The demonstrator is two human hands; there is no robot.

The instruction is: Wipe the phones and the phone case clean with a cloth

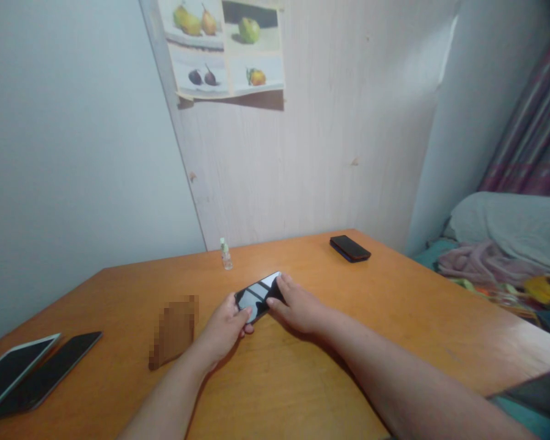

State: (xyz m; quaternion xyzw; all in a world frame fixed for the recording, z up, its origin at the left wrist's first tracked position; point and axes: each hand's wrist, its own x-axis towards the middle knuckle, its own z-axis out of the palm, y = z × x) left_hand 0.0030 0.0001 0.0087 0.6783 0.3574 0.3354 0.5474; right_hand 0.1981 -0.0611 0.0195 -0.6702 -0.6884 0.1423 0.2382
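A dark smartphone (259,293) with a glossy, reflecting screen is held slightly above or against the wooden table, tilted with its right end farther away. My left hand (227,327) is closed round its near left end, thumb on the screen edge and fingertips showing underneath. On the opposite end lies my right hand (297,304), with its thumb and fingers gripping the phone's right side and covering that corner. Behind the phone stands a small clear bottle (226,255) with a pale cap, apart from both hands.
The orange-brown wooden table (293,385) meets a panelled wall. A black phone-like slab (349,248) lies at the back right. Two tablets, one white-framed (16,360) and one dark (55,373), lie at left. A blurred-out brown item (175,333) sits beside my left forearm. Bedding (490,263) is at right.
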